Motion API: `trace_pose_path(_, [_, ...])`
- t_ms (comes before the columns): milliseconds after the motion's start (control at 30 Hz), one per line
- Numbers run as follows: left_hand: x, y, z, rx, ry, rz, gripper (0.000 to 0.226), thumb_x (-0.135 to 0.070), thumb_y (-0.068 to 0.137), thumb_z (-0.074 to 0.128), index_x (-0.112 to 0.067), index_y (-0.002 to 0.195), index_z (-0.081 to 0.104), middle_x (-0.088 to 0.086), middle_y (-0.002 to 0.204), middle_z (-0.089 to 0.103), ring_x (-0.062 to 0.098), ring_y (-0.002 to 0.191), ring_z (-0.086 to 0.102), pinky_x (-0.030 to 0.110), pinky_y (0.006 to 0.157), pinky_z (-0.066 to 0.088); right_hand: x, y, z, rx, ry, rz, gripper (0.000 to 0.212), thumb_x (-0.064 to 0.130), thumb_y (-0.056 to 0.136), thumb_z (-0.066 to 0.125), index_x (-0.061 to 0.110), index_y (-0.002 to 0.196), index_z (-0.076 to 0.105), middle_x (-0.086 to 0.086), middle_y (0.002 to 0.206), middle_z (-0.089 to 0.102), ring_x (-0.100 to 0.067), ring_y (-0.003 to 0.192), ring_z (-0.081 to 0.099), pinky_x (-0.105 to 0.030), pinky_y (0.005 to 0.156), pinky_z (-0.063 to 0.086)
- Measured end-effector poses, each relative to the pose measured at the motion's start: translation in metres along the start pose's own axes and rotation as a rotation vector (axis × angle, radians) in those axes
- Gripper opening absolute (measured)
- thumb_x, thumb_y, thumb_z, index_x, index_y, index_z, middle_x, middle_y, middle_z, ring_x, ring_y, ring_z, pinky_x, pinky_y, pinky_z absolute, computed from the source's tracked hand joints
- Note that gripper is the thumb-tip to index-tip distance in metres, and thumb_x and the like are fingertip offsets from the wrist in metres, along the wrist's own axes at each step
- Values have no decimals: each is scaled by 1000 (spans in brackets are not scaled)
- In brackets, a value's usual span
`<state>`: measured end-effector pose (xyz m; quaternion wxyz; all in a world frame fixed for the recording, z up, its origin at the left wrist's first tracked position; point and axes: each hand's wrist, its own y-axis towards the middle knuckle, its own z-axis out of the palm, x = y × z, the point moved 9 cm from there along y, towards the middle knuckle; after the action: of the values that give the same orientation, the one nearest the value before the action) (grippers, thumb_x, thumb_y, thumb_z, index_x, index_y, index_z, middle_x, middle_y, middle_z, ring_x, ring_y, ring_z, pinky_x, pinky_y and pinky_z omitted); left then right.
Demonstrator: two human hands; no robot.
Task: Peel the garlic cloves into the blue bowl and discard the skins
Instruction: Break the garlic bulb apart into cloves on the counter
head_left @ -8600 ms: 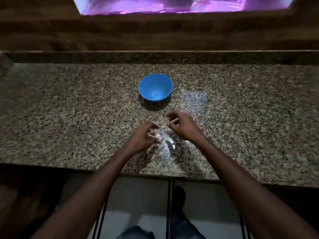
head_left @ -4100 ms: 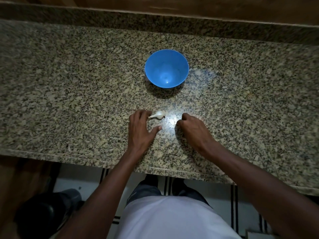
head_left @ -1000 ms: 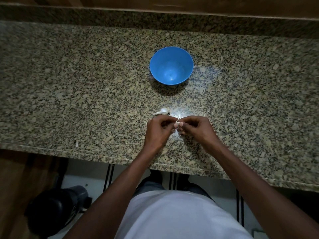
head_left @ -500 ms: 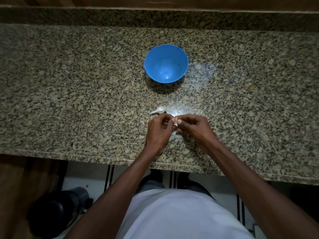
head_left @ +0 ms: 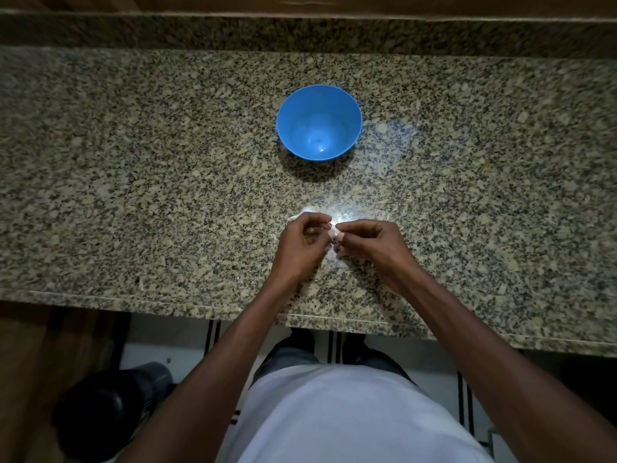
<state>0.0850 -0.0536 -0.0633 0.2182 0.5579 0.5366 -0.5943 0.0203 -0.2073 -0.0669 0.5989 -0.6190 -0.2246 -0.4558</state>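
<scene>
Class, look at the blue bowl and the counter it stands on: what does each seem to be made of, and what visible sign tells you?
Blue bowl: probably plastic, with a smooth, even colour and a soft sheen inside. Counter: looks like polished granite, with speckled tan, grey and black grains and a bright glare patch near the hands.

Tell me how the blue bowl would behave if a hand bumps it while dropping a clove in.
The blue bowl looks like thin plastic and seems empty, so it is probably light and would slide on the polished counter. Its walls narrow toward a small base, so a knock at the rim might tip it. It is unlikely to break.
</scene>
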Motion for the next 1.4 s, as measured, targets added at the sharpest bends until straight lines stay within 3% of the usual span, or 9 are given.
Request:
trace_pose_path(100, [-4, -1, -1, 42, -58, 13, 24, -15, 85, 84, -13, 108, 75, 1, 103, 77, 15, 97, 75, 34, 85, 63, 1, 2, 2, 2, -22, 0, 28, 8, 83, 85, 0, 108, 77, -16, 101, 79, -31, 97, 78, -43, 86, 64])
trace_pose_path(233, [-6, 2, -11, -50, -53, 48, 13, -16, 88, 81, -6, 96, 78, 5, 89, 79, 22, 82, 77, 47, 82, 64, 2, 3, 1, -17, 8, 22, 32, 2, 84, 84, -2, 112, 71, -18, 100, 79, -27, 92, 78, -32, 77, 63])
trace_pose_path(400, [-6, 5, -15, -127, -34, 58, 13, -15, 88, 81, -6, 96, 79, 4, 89, 79, 19, 86, 77, 42, 83, 64, -6, 2, 11, 41, 50, 92, 27, 9, 90, 78, -2, 114, 74, -16, 104, 79, -27, 99, 77, -33, 89, 62])
trace_pose_path(500, [-6, 5, -14, -123, -12, 64, 12, -16, 89, 80, -6, 96, 79, 3, 89, 79, 17, 86, 76, 36, 82, 64, -4, 1, 8, -1, 52, 68, 26, 9, 88, 79, -4, 110, 76, -18, 99, 79, -27, 93, 76, -32, 84, 62])
trace_pose_path(700, [-1, 9, -11, -24, 23, 28, 17, -22, 91, 78, -6, 98, 78, 8, 86, 78, 24, 83, 75, 36, 77, 63, -6, 2, 6, 23, -22, 51, 25, 5, 89, 79, -3, 113, 76, -17, 101, 79, -30, 97, 77, -28, 79, 60])
trace_pose_path(800, [3, 13, -10, 25, 12, -8, 19, -22, 92, 77, -5, 100, 77, 9, 84, 78, 17, 76, 73, 34, 76, 62, -3, 2, 5, 36, -97, 10, 22, 6, 91, 77, -1, 112, 77, -15, 99, 80, -30, 96, 77, -33, 82, 62])
trace_pose_path(1033, [10, 8, -3, 101, -149, -84, 24, -14, 93, 73, 5, 107, 71, 10, 88, 77, 18, 80, 73, 36, 86, 62, 1, 3, 3, 76, -95, 25, 20, 9, 93, 76, 2, 112, 78, -15, 102, 79, -31, 99, 76, -39, 89, 63])
trace_pose_path(1267, [11, -2, -2, 49, -245, -67, 23, -6, 92, 74, 10, 107, 68, 14, 94, 74, 16, 80, 72, 27, 77, 60, -12, 1, 9, -2, 261, 171, 19, 4, 96, 71, 0, 114, 74, -12, 95, 78, -18, 86, 73, -26, 80, 61])
trace_pose_path(1400, [5, -3, -2, 16, -209, -24, 15, -4, 91, 75, 0, 104, 71, 8, 93, 76, 15, 81, 73, 28, 76, 61, -14, -1, 5, -57, 296, 182, 24, 5, 92, 76, 1, 114, 71, -13, 97, 78, -20, 87, 74, -30, 84, 63])
